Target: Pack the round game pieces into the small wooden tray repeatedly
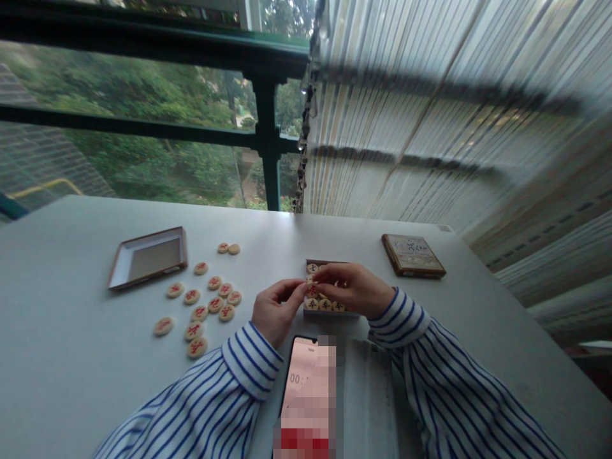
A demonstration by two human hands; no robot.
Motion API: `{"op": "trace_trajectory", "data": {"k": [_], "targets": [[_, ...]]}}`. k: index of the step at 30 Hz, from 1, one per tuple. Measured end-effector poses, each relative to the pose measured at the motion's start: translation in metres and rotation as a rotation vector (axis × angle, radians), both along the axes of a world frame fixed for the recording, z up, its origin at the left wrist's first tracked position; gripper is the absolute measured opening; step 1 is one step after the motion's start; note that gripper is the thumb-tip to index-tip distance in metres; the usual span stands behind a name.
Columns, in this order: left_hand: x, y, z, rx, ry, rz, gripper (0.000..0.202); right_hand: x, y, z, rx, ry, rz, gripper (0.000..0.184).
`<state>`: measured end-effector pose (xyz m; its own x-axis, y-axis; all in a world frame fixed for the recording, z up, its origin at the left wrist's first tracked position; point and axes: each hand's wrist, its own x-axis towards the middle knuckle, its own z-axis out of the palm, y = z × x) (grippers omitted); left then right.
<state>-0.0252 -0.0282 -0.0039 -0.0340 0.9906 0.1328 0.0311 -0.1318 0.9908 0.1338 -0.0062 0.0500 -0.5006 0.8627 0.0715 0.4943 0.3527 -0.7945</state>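
A small brown box (329, 262) sits mid-table, partly filled with round wooden chess pieces (326, 305) marked in red. My left hand (276, 309) is pinched on a piece at the box's left edge. My right hand (351, 289) lies over the box with its fingers closed on another piece there. Both fingertips meet above the box's left side. Several loose chess pieces (210, 301) with red characters lie scattered on the white table (76, 357) to the left.
An open box lid or tray (149, 257) lies at the left rear. A closed brown box with a printed top (413, 255) rests at the right rear. A phone (306, 395) stands near my chest. Windows and a blind are behind.
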Motion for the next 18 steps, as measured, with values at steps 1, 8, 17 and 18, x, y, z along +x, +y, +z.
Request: {"op": "trace_trajectory", "data": {"k": [1, 8, 17, 18], "targets": [[-0.0001, 0.0001, 0.0002, -0.002, -0.001, 0.008, 0.02, 0.0, 0.0, -0.0007, -0.008, 0.003, 0.003, 0.022], [0.0013, -0.0004, 0.0009, -0.028, -0.022, 0.012, 0.021, -0.0003, 0.0, -0.0013, -0.022, 0.007, -0.002, 0.022], [-0.0001, -0.0004, -0.0001, -0.028, -0.04, -0.034, 0.022, 0.0009, -0.0017, 0.0047, 0.027, -0.015, 0.035, 0.018], [-0.0001, -0.0005, -0.0002, -0.027, -0.043, -0.038, 0.022, 0.0007, -0.0019, 0.0053, 0.023, -0.015, 0.042, 0.018]]}}
